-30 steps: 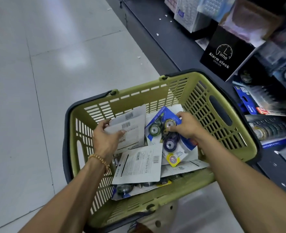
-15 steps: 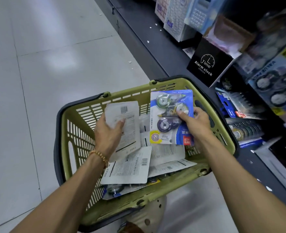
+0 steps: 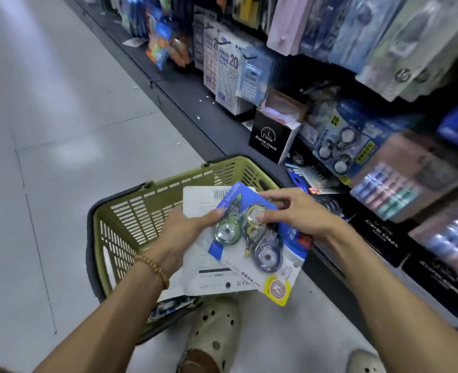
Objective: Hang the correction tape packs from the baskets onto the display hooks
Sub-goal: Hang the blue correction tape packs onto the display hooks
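Both hands' grip on correction tape pack [image 3: 252, 238], above basket [image 3: 131, 219]

A black box [image 3: 272, 138] on the shelf reads "Time Alarm clock DESIGN". Calculator packs [image 3: 226, 68] show "20". A hanging blue pack [image 3: 342, 141] reads "VALUE PACK".

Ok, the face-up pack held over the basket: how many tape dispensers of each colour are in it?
In the blue pack:
Green dispenser: 1
Yellow dispenser: 1
Purple dispenser: 1
Total: 3
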Action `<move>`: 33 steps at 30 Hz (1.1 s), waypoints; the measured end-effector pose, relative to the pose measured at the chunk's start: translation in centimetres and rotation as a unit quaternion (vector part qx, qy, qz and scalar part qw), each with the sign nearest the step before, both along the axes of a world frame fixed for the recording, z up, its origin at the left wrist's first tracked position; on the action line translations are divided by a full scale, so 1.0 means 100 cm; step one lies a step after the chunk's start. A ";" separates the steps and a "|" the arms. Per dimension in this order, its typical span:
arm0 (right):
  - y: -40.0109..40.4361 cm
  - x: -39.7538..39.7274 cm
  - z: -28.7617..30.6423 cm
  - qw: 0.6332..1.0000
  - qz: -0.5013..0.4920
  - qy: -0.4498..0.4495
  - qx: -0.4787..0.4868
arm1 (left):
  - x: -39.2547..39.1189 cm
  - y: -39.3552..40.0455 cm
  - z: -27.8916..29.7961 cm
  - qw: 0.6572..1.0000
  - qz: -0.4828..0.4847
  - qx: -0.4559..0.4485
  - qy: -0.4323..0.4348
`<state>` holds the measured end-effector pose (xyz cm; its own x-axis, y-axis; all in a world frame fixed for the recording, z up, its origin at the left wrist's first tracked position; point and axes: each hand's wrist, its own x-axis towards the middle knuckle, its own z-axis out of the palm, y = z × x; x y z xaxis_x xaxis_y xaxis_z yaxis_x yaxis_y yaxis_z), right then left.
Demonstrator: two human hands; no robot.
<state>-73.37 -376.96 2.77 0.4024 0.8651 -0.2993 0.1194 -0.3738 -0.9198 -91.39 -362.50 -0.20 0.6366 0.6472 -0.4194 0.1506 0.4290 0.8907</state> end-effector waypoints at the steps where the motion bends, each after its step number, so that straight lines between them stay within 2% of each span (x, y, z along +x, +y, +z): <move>1: -0.009 0.000 0.008 1.000 -0.007 -0.013 -0.004 | 0.002 -0.009 0.005 1.000 -0.011 -0.009 -0.007; 6: -0.062 0.001 0.035 0.980 -0.120 -0.156 -0.024 | 0.012 -0.050 0.022 0.999 -0.029 -0.029 -0.026; 9: -0.100 0.002 0.041 0.942 -0.216 -0.257 -0.016 | 0.020 -0.077 0.034 0.998 -0.002 -0.045 -0.043; 10: -0.113 -0.001 0.045 0.930 -0.255 -0.266 -0.006 | 0.023 -0.086 0.039 0.997 0.012 -0.057 -0.053; 11: -0.127 -0.003 0.048 0.922 -0.297 -0.249 0.005 | 0.027 -0.093 0.043 0.995 0.029 -0.068 -0.061; 13: -0.154 -0.008 0.053 0.931 -0.339 -0.134 0.029 | 0.034 -0.106 0.054 0.992 0.060 -0.085 -0.077; 15: -0.176 -0.016 0.058 0.946 -0.321 0.003 0.042 | 0.040 -0.120 0.067 0.991 0.051 -0.091 -0.089; 16: -0.185 -0.018 0.061 0.945 -0.320 0.037 0.051 | 0.042 -0.127 0.073 0.992 0.034 -0.084 -0.088; 19: -0.212 -0.015 0.080 0.938 -0.343 0.027 0.052 | 0.044 -0.142 0.087 0.996 -0.015 -0.047 -0.069; 25: -0.269 -0.013 0.132 0.948 -0.318 -0.017 0.020 | 0.045 -0.174 0.113 0.993 -0.092 -0.029 -0.067; 27: -0.276 -0.014 0.143 0.919 -0.386 -0.014 0.071 | 0.049 -0.188 0.121 0.989 -0.123 -0.036 -0.072; 29: -0.278 -0.017 0.147 0.854 -0.491 0.016 0.170 | 0.053 -0.203 0.128 0.987 -0.126 -0.049 -0.088; 31: -0.281 -0.026 0.149 0.805 -0.529 0.061 0.262 | 0.061 -0.217 0.136 0.985 -0.124 -0.054 -0.104; 33: -0.284 -0.039 0.151 0.801 -0.514 0.071 0.299 | 0.069 -0.232 0.145 0.983 -0.134 -0.042 -0.117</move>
